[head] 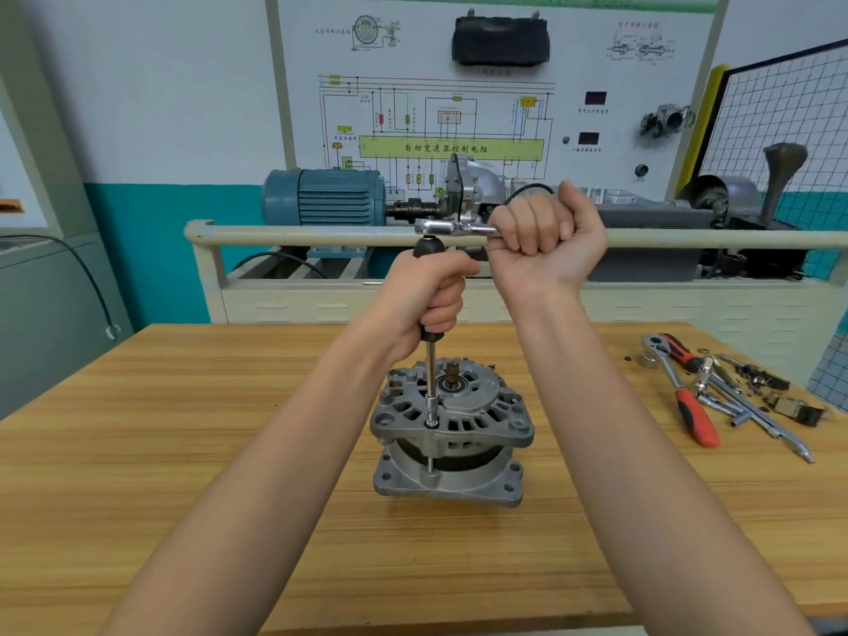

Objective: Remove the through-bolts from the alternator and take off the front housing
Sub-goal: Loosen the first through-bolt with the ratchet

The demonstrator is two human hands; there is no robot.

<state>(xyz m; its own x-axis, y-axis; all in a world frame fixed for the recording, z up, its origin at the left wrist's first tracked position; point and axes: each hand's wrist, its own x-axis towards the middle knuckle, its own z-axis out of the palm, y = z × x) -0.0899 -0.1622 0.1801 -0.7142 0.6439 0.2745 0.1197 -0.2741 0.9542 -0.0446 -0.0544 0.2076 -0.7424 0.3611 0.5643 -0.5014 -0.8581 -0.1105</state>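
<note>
1. Alternator (452, 429) stands upright mid-bench (183, 452), front housing (477, 401) on top w/ bolt heads facing up for the tool.
2. Left hand (429, 296) fingers wrapped round black driver handle (429, 250), prob. keeping shaft vertical, socket (431, 403) seated on a through-bolt (430, 463).
3. Right hand (546, 236) fisted on ratchet (454, 228) handle, set crosswise for leverage.
4. Spare tools (697, 392) lie well apart, right side.

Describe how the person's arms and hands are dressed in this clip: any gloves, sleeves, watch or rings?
Both forearms are bare up to the frame's lower edge; no sleeves show. The left hand and the right hand wear no gloves. No watch, bracelet or ring is visible on either wrist or on the fingers that show. No markings or bandages can be seen.
</note>
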